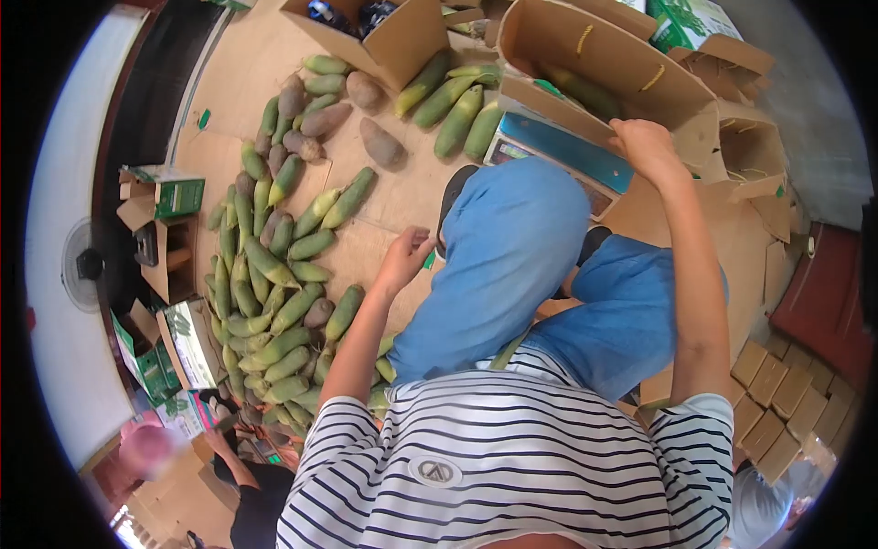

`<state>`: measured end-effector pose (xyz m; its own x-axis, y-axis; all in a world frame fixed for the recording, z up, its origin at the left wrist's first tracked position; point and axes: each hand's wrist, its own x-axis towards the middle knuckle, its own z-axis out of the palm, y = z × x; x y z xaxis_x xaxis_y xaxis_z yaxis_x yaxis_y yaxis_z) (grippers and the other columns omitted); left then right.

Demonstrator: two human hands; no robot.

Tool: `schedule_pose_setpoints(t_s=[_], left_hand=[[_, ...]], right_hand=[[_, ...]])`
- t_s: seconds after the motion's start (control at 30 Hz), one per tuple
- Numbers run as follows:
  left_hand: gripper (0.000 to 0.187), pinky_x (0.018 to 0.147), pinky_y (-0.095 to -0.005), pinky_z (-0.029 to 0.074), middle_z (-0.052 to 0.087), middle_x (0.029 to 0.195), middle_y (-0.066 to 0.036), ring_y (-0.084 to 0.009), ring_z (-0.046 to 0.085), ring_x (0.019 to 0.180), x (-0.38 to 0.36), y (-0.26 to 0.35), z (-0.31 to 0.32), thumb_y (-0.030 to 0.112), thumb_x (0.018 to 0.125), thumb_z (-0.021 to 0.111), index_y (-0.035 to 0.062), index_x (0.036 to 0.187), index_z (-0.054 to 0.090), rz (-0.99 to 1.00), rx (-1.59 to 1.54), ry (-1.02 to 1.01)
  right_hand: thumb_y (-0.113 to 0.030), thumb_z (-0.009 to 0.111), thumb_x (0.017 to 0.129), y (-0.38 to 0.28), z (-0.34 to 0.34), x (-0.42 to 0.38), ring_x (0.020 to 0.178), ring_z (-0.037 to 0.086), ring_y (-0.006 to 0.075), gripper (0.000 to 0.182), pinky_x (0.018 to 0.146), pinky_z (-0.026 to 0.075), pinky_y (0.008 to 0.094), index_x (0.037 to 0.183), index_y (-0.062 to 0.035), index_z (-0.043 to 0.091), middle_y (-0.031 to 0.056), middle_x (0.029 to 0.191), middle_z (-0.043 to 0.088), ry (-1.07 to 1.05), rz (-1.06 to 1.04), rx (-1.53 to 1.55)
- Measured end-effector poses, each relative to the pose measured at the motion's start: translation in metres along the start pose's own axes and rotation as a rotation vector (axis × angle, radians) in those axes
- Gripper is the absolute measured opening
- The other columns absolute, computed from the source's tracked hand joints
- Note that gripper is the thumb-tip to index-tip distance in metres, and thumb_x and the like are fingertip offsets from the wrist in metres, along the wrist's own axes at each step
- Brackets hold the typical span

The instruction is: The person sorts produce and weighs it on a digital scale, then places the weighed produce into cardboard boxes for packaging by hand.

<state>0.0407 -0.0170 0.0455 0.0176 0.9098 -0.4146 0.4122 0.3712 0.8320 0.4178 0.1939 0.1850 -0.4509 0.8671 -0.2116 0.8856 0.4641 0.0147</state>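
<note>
My right hand (643, 146) is closed at the near flap of a large open cardboard box (608, 69), above a scale with a blue top (562, 146). One long green radish (585, 91) lies inside that box. My left hand (404, 260) hangs over the floor beside my knee, fingers apart and slightly curled, holding nothing. Left of it spreads a big heap of green radishes (271, 263). Some purple-brown ones (382, 144) lie at the heap's upper end. Several green radishes (457, 121) rest between a smaller box and the scale.
A cardboard box (402, 41) with dark items stands at the top. Green-and-white cartons (178, 196) line the left side. Stacked small boxes (777, 393) are at the lower right. A co-worker in dark clothes (261, 512) is at the lower left, another person (761, 503) lower right.
</note>
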Motion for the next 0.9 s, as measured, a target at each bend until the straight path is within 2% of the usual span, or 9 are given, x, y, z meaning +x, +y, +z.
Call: schedule_pose_setpoints(t_s=[0.1, 0.23, 0.43, 0.53, 0.63, 0.73, 0.77, 0.83, 0.9], left_hand=[[0.033, 0.076, -0.0381, 0.05, 0.063, 0.098, -0.021, -0.0308, 0.062, 0.091, -0.034, -0.05, 0.003, 0.025, 0.086, 0.06, -0.0021, 0.105, 0.055, -0.151, 0.251, -0.079], [0.037, 0.079, -0.0443, 0.048, 0.059, 0.103, -0.022, -0.0368, 0.058, 0.097, -0.082, -0.072, 0.002, 0.029, 0.082, 0.061, -0.0001, 0.103, 0.053, -0.341, 0.69, -0.241], [0.036, 0.081, -0.0436, 0.047, 0.058, 0.104, -0.021, -0.0361, 0.058, 0.098, -0.117, -0.135, 0.005, 0.029, 0.082, 0.061, 0.0017, 0.104, 0.052, -0.452, 0.648, -0.304], [0.037, 0.081, -0.0436, 0.047, 0.059, 0.104, -0.022, -0.0368, 0.058, 0.097, -0.126, -0.147, -0.002, 0.029, 0.082, 0.061, 0.0029, 0.107, 0.054, -0.539, 0.684, -0.16], [0.027, 0.078, -0.0458, 0.047, 0.058, 0.098, -0.019, -0.037, 0.058, 0.09, -0.149, -0.185, -0.02, 0.019, 0.079, 0.058, 0.0045, 0.1, 0.054, -0.504, 0.813, 0.113], [0.02, 0.075, -0.0468, 0.048, 0.057, 0.098, -0.017, -0.0356, 0.056, 0.094, -0.191, -0.188, -0.057, 0.012, 0.077, 0.055, 0.0042, 0.095, 0.054, -0.642, 0.983, 0.288], [0.027, 0.078, -0.0461, 0.048, 0.056, 0.101, -0.017, -0.0353, 0.055, 0.098, -0.21, -0.213, -0.067, 0.013, 0.076, 0.057, 0.0035, 0.101, 0.052, -0.757, 0.989, 0.34], [0.035, 0.081, -0.0437, 0.049, 0.055, 0.104, -0.016, -0.0336, 0.056, 0.098, -0.242, -0.216, -0.081, 0.015, 0.079, 0.06, 0.005, 0.11, 0.046, -0.98, 0.979, 0.383], [0.048, 0.085, -0.0434, 0.048, 0.053, 0.112, -0.017, -0.0338, 0.055, 0.103, -0.257, -0.21, -0.088, 0.022, 0.077, 0.066, 0.0046, 0.114, 0.041, -1.159, 0.79, 0.403]], right_hand=[[-0.018, 0.06, 0.081, 0.007, 0.007, -0.001, 0.084, 0.06, 0.0371, 0.015, 0.071, 0.047, 0.0469, 0.087, -0.0044, 0.059, 0.0192, 0.082, 0.062, 0.007, -0.07, -0.013], [-0.016, 0.058, 0.082, -0.003, -0.001, 0.0, 0.084, 0.059, 0.0367, 0.014, 0.07, 0.046, 0.0471, 0.088, -0.0033, 0.056, 0.0186, 0.081, 0.061, -0.052, -0.088, -0.022], [-0.015, 0.057, 0.084, -0.012, -0.007, -0.003, 0.083, 0.058, 0.0377, 0.015, 0.071, 0.045, 0.0466, 0.09, -0.0016, 0.055, 0.0198, 0.081, 0.061, -0.046, -0.102, -0.007], [-0.017, 0.056, 0.085, -0.01, -0.006, -0.002, 0.084, 0.058, 0.0371, 0.018, 0.072, 0.045, 0.0459, 0.094, -0.0021, 0.057, 0.02, 0.084, 0.061, -0.041, -0.083, -0.007], [-0.02, 0.056, 0.086, -0.006, 0.0, 0.002, 0.087, 0.059, 0.0358, 0.022, 0.074, 0.045, 0.0451, 0.1, -0.0031, 0.058, 0.0194, 0.088, 0.062, -0.056, -0.035, -0.018], [-0.022, 0.056, 0.086, 0.0, 0.006, 0.004, 0.09, 0.059, 0.0349, 0.027, 0.075, 0.045, 0.0444, 0.106, -0.0036, 0.057, 0.0189, 0.091, 0.063, -0.036, -0.023, -0.038], [-0.022, 0.056, 0.087, 0.001, 0.008, 0.004, 0.091, 0.059, 0.0347, 0.028, 0.075, 0.045, 0.0442, 0.108, -0.0037, 0.057, 0.0187, 0.092, 0.063, -0.026, -0.026, -0.045], [-0.023, 0.055, 0.087, 0.001, 0.01, 0.004, 0.09, 0.059, 0.035, 0.03, 0.075, 0.045, 0.0439, 0.11, -0.0029, 0.057, 0.0192, 0.092, 0.063, -0.024, -0.029, -0.037], [-0.023, 0.055, 0.087, -0.001, 0.011, 0.004, 0.09, 0.058, 0.0353, 0.031, 0.075, 0.045, 0.0438, 0.111, -0.0022, 0.056, 0.0195, 0.092, 0.062, -0.039, -0.023, -0.028]])
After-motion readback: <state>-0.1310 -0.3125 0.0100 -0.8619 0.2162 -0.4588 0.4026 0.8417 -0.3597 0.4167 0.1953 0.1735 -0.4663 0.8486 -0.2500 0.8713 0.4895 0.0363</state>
